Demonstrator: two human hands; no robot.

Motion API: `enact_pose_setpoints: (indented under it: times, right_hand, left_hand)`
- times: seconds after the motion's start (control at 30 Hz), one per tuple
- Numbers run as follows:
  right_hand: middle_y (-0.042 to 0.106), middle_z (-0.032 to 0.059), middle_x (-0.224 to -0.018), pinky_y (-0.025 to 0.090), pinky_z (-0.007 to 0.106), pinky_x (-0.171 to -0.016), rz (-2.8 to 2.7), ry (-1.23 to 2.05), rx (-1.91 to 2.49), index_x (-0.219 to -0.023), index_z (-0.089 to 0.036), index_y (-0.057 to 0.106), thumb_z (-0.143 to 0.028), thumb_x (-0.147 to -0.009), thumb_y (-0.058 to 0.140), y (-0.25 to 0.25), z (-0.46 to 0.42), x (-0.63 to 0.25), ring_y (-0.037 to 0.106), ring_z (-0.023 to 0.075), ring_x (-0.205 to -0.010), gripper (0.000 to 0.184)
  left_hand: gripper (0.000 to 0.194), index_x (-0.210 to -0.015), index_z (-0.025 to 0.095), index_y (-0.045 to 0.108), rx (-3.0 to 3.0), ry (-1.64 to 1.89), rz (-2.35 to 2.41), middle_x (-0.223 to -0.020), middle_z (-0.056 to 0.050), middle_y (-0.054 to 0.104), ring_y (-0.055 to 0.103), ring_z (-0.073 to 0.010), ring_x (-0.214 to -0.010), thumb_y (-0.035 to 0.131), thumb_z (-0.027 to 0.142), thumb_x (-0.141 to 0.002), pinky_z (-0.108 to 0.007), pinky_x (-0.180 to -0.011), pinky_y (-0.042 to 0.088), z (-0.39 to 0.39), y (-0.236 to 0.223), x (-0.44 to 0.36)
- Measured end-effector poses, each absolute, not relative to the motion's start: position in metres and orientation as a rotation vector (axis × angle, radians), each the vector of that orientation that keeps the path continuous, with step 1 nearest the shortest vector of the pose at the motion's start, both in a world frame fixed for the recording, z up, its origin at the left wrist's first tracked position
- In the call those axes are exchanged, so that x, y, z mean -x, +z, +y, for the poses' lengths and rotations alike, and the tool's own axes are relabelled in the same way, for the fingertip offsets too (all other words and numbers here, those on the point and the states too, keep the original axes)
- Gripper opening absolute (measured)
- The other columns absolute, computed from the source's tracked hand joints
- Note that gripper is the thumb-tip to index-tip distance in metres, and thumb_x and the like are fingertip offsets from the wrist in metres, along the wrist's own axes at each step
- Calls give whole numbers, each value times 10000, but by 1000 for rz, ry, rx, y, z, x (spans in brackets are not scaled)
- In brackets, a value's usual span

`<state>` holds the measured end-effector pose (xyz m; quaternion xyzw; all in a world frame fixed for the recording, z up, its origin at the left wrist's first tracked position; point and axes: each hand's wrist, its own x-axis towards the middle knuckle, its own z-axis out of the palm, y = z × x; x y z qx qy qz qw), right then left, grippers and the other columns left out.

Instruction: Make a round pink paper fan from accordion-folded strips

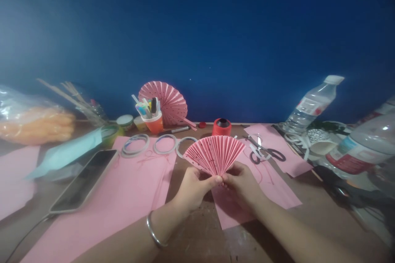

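A pleated pink paper fan with small dark dots on its left part is spread out above the table, its folds gathered at the bottom. My left hand pinches that gathered end from the left, thumb in front. From the right, my right hand grips the same end, and the two thumbs nearly meet. Most of the fingers are hidden behind the paper. Beneath my right hand lies a pink sheet. Scissors with black handles rest on pink paper to the right. Just behind the fan stands a red spool.
A larger pink fan leans at the wall behind an orange cup of pens. Tape rolls and a phone lie on the left. Plastic bottles stand at the right. A plastic bag sits far left.
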<state>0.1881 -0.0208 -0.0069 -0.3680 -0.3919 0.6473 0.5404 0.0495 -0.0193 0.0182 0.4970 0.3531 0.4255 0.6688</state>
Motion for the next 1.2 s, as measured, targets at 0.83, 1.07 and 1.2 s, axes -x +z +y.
enact_pose_setpoints:
  times: [0.83, 1.07, 1.2]
  right_hand:
    - [635, 28, -658, 480, 291, -551, -1384, 1976, 600, -895, -125, 608, -395, -397, 780, 12, -33, -208, 613, 175, -597, 592]
    - [589, 46, -845, 477, 347, -671, -1318, 1661, 616, -685, -221, 582, -375, -329, 816, 13, -28, -199, 576, 221, -842, 452]
    - [580, 23, -828, 454, 356, -724, -1337, 1598, 586, -773, -221, 581, -390, -427, 790, 11, -29, -196, 563, 187, -808, 438]
  left_hand:
    - [249, -730, 153, 646, -1133, 347, 485, -685, -23, 623, 556, -142, -633, 752, 189, -508, -270, -646, 446, -33, 24, -40]
    - [386, -766, 105, 619, -823, 367, 393, -648, -21, 543, 500, -93, -512, 684, 444, -595, -209, -490, 357, -31, 11, -43]
    - [298, -737, 135, 532, -651, 365, 398, -595, 8, 450, 440, -78, -436, 544, 433, -730, -191, -398, 267, -32, 15, -46]
